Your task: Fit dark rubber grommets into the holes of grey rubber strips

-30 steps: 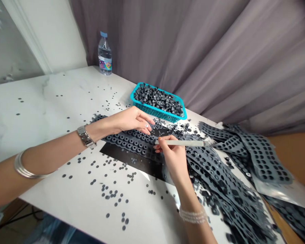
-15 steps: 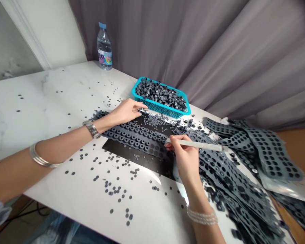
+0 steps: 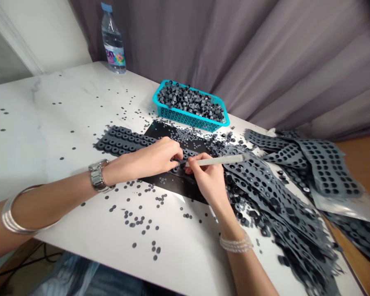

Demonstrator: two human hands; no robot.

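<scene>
Dark grey rubber makes up the strip [image 3: 123,137], which is laid across the table [image 3: 191,250] and partly over a black mat [image 3: 189,190]; rows of small rings are carried along it. Its middle is covered by the left hand [image 3: 151,158], whose fingers are bent down towards it, with the thumb and fingertips brought close together. Whether anything is pinched there cannot be told, as the fingertips are partly hidden.

A slim white tool [image 3: 231,159] is gripped by the right hand [image 3: 211,179], clamped between thumb and fingers much as a pen is held. Its near end is pointed at the strip, just beside the left fingertips, and its far end is tilted out to the right.

Behind the hands, a turquoise basket [image 3: 185,117] is filled with small dark pieces [image 3: 191,100]. Little round discs [image 3: 134,245] are scattered over the table and the mat. To the right, punched sheets [image 3: 265,193] are heaped with loose black bits among them. A bottle [image 3: 113,45] with a blue cap is stood near the far edge, before a grey curtain [image 3: 234,61]. A metal watch [image 3: 98,176] is worn on the left wrist, and a beaded bracelet [image 3: 236,245] on the right.
</scene>
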